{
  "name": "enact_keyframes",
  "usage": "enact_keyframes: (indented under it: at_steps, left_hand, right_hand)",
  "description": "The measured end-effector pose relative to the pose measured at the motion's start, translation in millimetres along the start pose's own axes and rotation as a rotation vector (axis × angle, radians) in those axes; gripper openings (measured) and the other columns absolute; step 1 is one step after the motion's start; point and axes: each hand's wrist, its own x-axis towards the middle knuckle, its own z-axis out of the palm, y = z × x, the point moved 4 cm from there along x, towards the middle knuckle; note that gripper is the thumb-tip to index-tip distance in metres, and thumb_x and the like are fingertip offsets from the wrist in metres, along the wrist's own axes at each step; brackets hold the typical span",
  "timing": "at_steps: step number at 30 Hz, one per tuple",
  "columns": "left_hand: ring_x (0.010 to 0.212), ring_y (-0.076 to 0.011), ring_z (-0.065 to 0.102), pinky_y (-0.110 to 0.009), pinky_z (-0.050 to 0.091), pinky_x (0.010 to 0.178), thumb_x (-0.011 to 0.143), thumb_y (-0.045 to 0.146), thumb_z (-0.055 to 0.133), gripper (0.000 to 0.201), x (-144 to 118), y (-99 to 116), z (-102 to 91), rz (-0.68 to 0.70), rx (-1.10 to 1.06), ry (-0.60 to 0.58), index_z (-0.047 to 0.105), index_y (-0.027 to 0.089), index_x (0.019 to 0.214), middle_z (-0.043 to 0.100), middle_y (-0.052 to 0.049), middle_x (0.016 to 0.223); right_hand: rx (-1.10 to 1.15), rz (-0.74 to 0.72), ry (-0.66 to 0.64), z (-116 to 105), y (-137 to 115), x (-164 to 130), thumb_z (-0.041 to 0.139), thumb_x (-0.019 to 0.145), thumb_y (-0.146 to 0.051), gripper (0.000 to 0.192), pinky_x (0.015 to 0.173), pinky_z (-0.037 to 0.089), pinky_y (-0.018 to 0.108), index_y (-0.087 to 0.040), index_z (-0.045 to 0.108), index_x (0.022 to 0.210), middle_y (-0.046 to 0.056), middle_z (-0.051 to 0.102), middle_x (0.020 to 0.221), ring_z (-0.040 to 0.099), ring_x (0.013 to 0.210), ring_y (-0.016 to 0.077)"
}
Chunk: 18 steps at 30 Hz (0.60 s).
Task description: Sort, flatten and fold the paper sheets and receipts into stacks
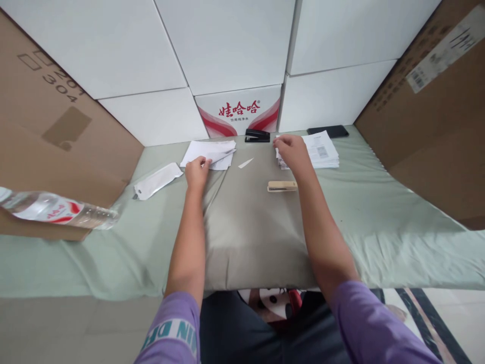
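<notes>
Ppr pile (200, 148) just past L grip (197, 174), sht (220, 156) pinched.

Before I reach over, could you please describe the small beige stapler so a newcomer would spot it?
On the grey-green tablecloth, look just left of the bare right forearm, nearer the person than the thick white paper stack. There lies the small beige stapler, paler than the black stapler beside the red-and-white carton.

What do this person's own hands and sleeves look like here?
The left hand and right hand are bare, with no gloves or watches visible. The short purple fabric left sleeve has a pale band with teal capital letters, partly cut off; the short purple fabric right sleeve shows no lettering.
</notes>
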Motion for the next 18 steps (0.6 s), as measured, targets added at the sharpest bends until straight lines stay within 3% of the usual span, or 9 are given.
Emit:
enact_keyframes:
  at_steps: [3, 7, 12, 18]
  left_hand:
    - [0.071, -0.017, 0.047, -0.028, 0.034, 0.07, 0.088, 0.046, 0.063, 0.033, 2, 0, -3.9, -0.002, -0.079, 0.055, 0.051, 0.022, 0.068, 0.057, 0.0, 0.071]
    - [0.065, -0.0143, 0.037, -0.028, 0.03, 0.064, 0.095, 0.046, 0.052, 0.042, 4, 2, -6.4, 0.026, -0.161, 0.065, 0.041, 0.021, 0.062, 0.039, 0.003, 0.062]
    - [0.067, -0.0142, 0.043, -0.027, 0.034, 0.065, 0.096, 0.035, 0.049, 0.026, 8, -1, -8.7, 0.033, -0.223, 0.106, 0.057, 0.02, 0.076, 0.047, 0.002, 0.066]
    - [0.068, -0.0154, 0.052, -0.026, 0.039, 0.068, 0.095, 0.032, 0.051, 0.022, 10, -4, -8.4, -0.015, -0.265, 0.104, 0.066, 0.018, 0.087, 0.058, 0.001, 0.068]
  right_hand:
    - [0.085, -0.016, 0.0, 5, -1, 0, 0.047, 0.087, -0.031, 0.032, 0.088, 0.053, 0.037, -0.019, 0.074, 0.098, 0.007, 0.074, 0.097, 0.066, 0.093, 0.0224]
    - [0.13, -0.002, -0.039, 14, -2, 1, 0.049, 0.085, -0.032, 0.028, 0.086, 0.054, 0.037, -0.02, 0.073, 0.095, 0.006, 0.075, 0.098, 0.067, 0.091, 0.0218]
    - [0.166, 0.001, -0.115, 25, -6, -2, 0.051, 0.085, -0.032, 0.024, 0.084, 0.054, 0.037, -0.021, 0.072, 0.09, 0.005, 0.075, 0.095, 0.067, 0.088, 0.0213]
    - [0.158, 0.009, -0.168, 33, -9, -5, 0.052, 0.085, -0.031, 0.023, 0.082, 0.053, 0.036, -0.02, 0.072, 0.088, 0.005, 0.076, 0.092, 0.067, 0.083, 0.0206]
